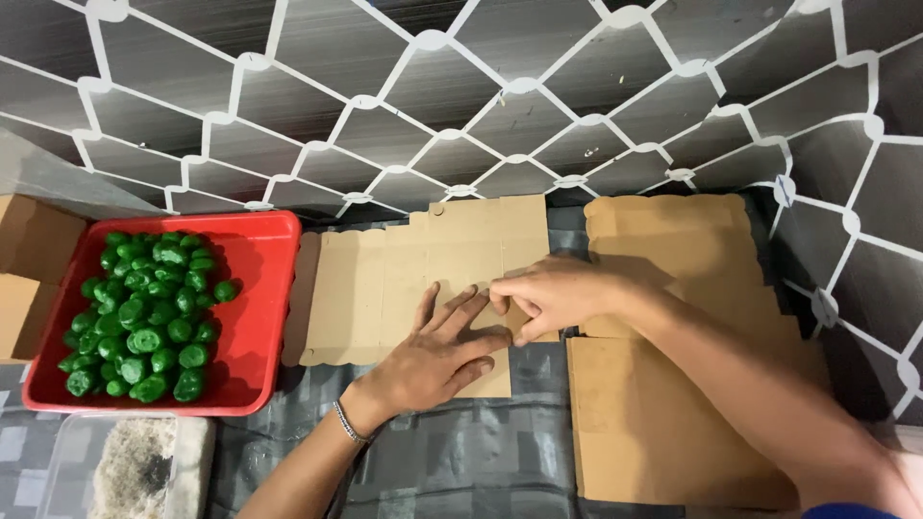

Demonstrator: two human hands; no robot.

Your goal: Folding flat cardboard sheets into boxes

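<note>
Left hand (435, 356) lies flat, fingers spread, on a flat cardboard blank (385, 288). Right hand (548, 293) pinches its flap. Red tray (260, 288) of green sweets (144, 317) sits left.

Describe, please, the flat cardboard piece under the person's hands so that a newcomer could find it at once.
Start at the red tray of green pieces on the left; just right of it lies a flat, unfolded cardboard blank. The left hand presses on it and the right hand pinches its flap. Unlike the stacked cardboard sheets further right, it shows parallel fold lines and a scalloped edge.
</note>
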